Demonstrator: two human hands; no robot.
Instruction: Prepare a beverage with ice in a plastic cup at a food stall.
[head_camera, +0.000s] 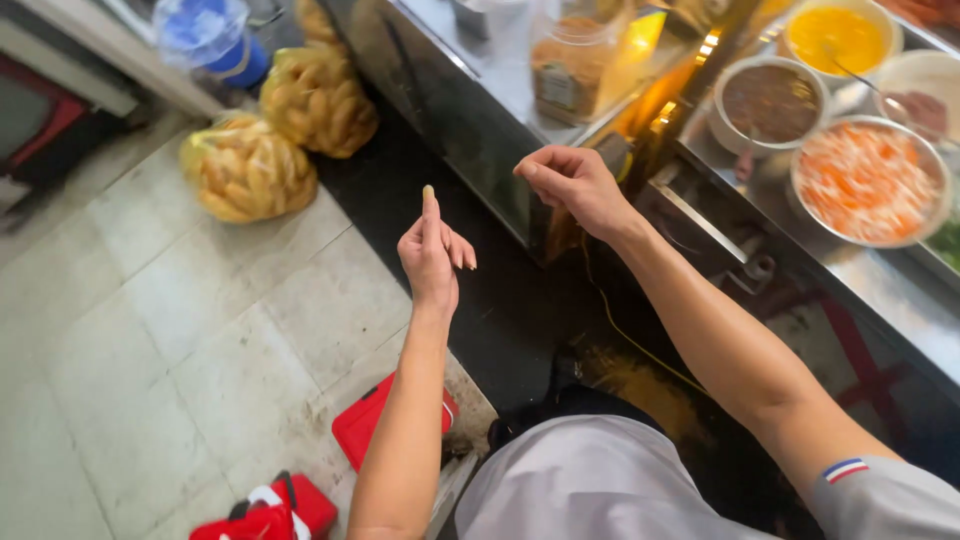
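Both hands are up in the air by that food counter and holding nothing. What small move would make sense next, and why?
Probably bring the right hand on toward the metal counter. It is loosely curled and nearest the edge, while the left hand hangs empty over the floor, farther from the bowl of shredded carrot.

Two clear plastic bags of bread rolls sit on the tiled floor at the upper left, knotted shut, golden-brown inside, touching each other. Just above them stands a blue-and-clear plastic water jug, partly cut off by the frame edge. Up on the steel counter, a clear plastic jar holds something brown-orange and carries a pale rectangular label on its front. Bottom left, red plastic boxes lie on the floor.
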